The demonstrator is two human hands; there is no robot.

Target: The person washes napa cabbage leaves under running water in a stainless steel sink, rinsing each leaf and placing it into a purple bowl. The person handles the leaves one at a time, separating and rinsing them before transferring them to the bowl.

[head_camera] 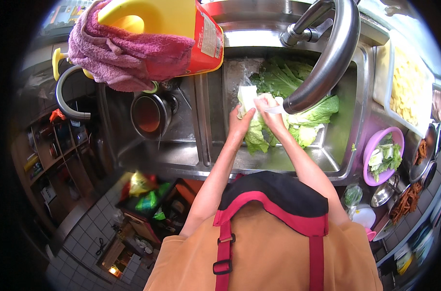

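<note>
My left hand (239, 122) grips a pale cabbage leaf (247, 95) above the right sink basin, thumb across its white rib. On the leaf's right side my right hand (270, 112) has its curled fingers against the rib. Water (274, 109) runs from the tip of the curved metal faucet (324, 78) onto my right hand. Below and behind both hands, more green cabbage leaves (287, 78) lie in the basin, partly hidden by the faucet and my hands.
In the left basin (176, 145) stands a metal pot (147, 114) of brownish liquid. A yellow-and-red jug (207, 43) draped with a pink towel (133, 58) overhangs it. To the right are a tub of pale cut pieces (406, 87) and a pink bowl of greens (385, 156).
</note>
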